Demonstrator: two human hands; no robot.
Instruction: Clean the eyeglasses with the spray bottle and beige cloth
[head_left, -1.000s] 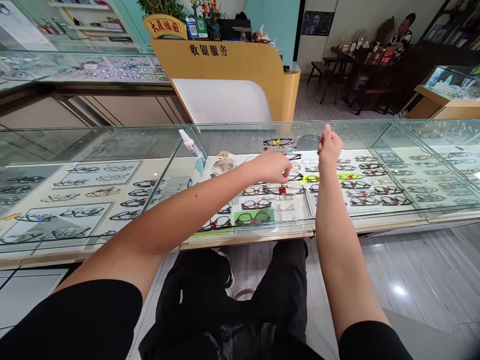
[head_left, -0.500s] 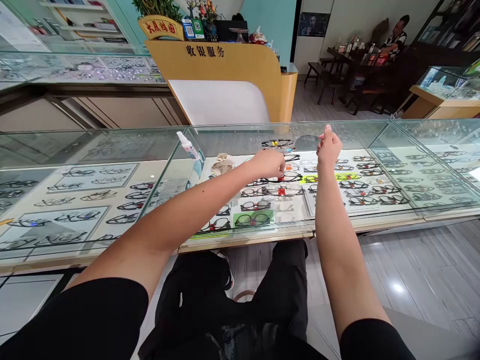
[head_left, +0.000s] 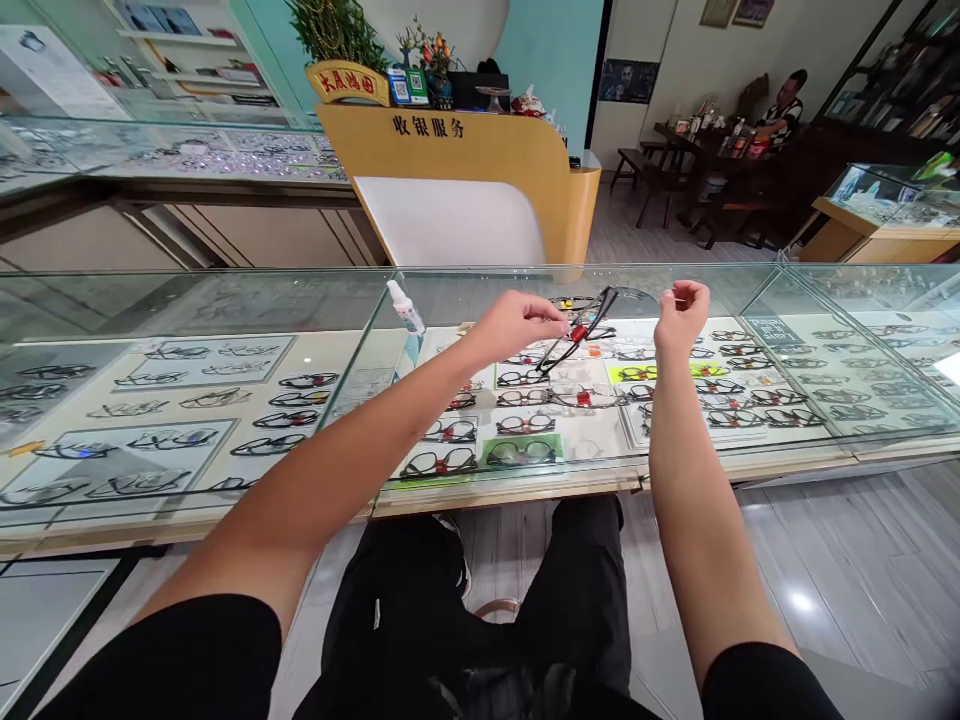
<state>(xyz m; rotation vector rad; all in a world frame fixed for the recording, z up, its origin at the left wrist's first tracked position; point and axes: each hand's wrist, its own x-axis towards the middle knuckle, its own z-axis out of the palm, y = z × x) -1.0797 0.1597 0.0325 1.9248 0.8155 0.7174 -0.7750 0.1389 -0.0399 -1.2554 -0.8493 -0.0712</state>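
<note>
Over the glass counter, my left hand point(head_left: 529, 325) pinches a dark pair of glasses point(head_left: 577, 335) with a red tag at its middle; the frame hangs tilted. My right hand point(head_left: 681, 310) is raised to the right of it, its fingers curled in; whatever they may hold is too small to make out. Below both hands, rows of glasses point(head_left: 525, 424) lie on the white display surface. A white bottle point(head_left: 406, 306) stands left of my left hand, near the glass divider.
The glass counter point(head_left: 187, 300) runs across the view, with more glasses on both sides. Behind it is a yellow cashier desk point(head_left: 480, 145) with a plant on top. A person point(head_left: 784, 110) sits at a dark table at the back right.
My left hand has lifted the dark glasses, which now show between my hands. My right hand sits slightly further right in view. The whole view has shifted a little.
</note>
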